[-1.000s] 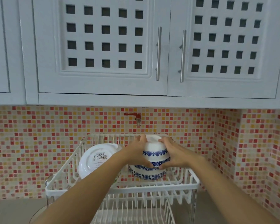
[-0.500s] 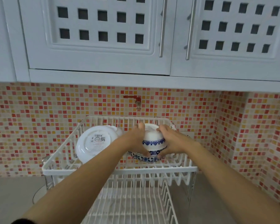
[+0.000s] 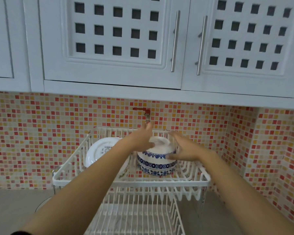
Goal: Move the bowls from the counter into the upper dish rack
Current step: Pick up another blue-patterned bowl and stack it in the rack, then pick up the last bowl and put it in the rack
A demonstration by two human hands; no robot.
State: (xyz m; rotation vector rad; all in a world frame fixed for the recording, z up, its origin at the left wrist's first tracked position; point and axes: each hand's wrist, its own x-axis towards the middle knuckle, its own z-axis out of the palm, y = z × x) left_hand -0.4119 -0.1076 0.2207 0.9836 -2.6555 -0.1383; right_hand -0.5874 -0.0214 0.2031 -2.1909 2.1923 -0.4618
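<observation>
The blue-and-white bowls point(image 3: 156, 164), at least 2 stacked upside down, sat in the right half of the upper dish rack point(image 3: 131, 181). The left hand point(image 3: 141, 139) hovered over the stack's upturned base with its fingers spread and blurred, so contact was unclear. The right hand point(image 3: 183, 149) was open beside the stack's right edge, thumb near the top bowl's patterned band, gripping nothing. A white plate point(image 3: 100, 150) leaned on edge in the rack's left half. Below lay the lower rack point(image 3: 137, 217). Behind rose a mosaic tile wall point(image 3: 41, 133), with white cabinets point(image 3: 109, 39) above.
</observation>
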